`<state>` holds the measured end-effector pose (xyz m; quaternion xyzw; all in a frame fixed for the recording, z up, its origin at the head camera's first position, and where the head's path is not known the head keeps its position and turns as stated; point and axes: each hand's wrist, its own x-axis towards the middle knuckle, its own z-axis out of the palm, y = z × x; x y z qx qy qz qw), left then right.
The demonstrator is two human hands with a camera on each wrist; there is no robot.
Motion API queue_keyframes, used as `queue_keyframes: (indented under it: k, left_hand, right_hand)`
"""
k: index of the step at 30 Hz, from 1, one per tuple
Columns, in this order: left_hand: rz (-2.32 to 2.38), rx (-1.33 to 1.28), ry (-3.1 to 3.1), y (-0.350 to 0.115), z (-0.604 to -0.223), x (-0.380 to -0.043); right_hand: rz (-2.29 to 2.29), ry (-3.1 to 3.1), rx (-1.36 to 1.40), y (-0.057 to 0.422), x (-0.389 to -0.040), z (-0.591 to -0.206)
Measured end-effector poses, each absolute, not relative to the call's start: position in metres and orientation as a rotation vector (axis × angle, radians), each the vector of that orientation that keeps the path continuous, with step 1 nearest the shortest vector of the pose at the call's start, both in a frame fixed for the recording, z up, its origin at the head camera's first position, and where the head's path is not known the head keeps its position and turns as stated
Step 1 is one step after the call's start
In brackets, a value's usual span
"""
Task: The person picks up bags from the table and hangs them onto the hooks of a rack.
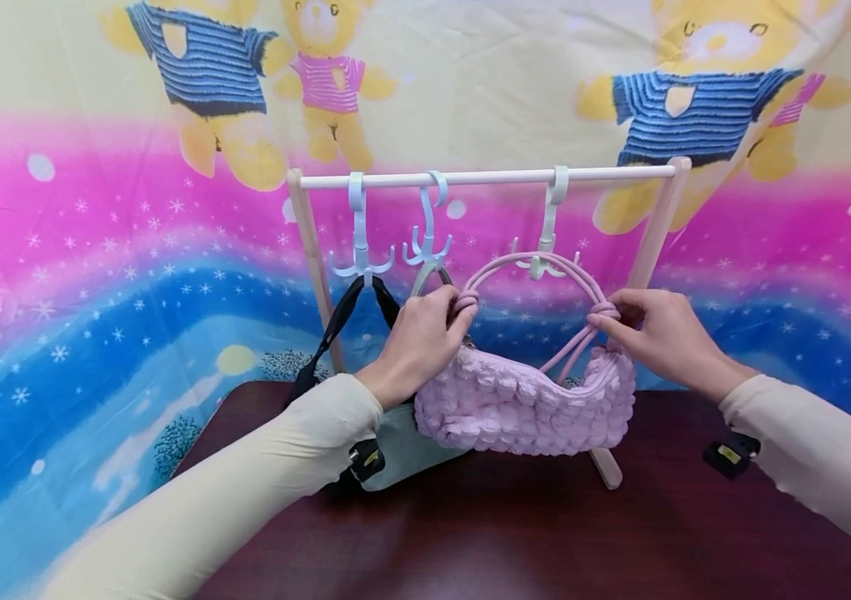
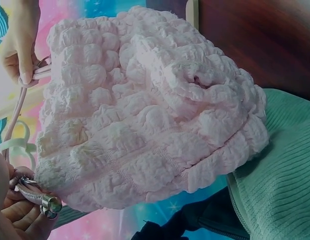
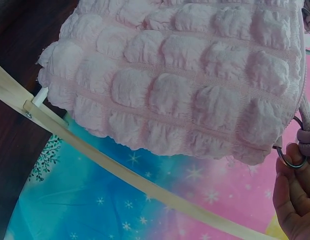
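Note:
Both hands hold up a puffy pink handbag (image 1: pixel 526 408) by its cord strap (image 1: pixel 538 257). My left hand (image 1: pixel 425 333) pinches the strap's knot on the left, close to the metal fitting (image 2: pixel 50 204) seen in the left wrist view. On the other side, my right hand (image 1: pixel 661 333) pinches the right knot, beside a metal ring (image 3: pixel 293 159) in the right wrist view. The strap arches up between the hands and overlaps a pale green hook (image 1: pixel 545 225) on the rack in the head view. The bag's bubbly body hangs below, in front of the rack.
A wooden rack's white rail (image 1: pixel 485 177) also carries two light blue hooks (image 1: pixel 360 242). A black strap (image 1: pixel 342 312) hangs from the left one. Behind the pink bag is a green corduroy bag (image 1: pixel 413 450). The dark table (image 1: pixel 515 533) lies underneath, with a printed cloth backdrop (image 1: pixel 57 275) behind.

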<state>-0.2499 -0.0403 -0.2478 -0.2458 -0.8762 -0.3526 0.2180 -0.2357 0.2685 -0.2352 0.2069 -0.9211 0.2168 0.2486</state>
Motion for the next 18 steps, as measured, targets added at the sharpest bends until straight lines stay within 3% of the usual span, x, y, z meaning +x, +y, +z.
queue_keyframes:
  k: [18]
  left_hand:
    - [-0.988, -0.697, -2.414, -0.0375, -0.2568, -0.2521]
  right_hand:
    - [0.616, -2.51, 0.579, 0.2709, -0.2355, -0.2457]
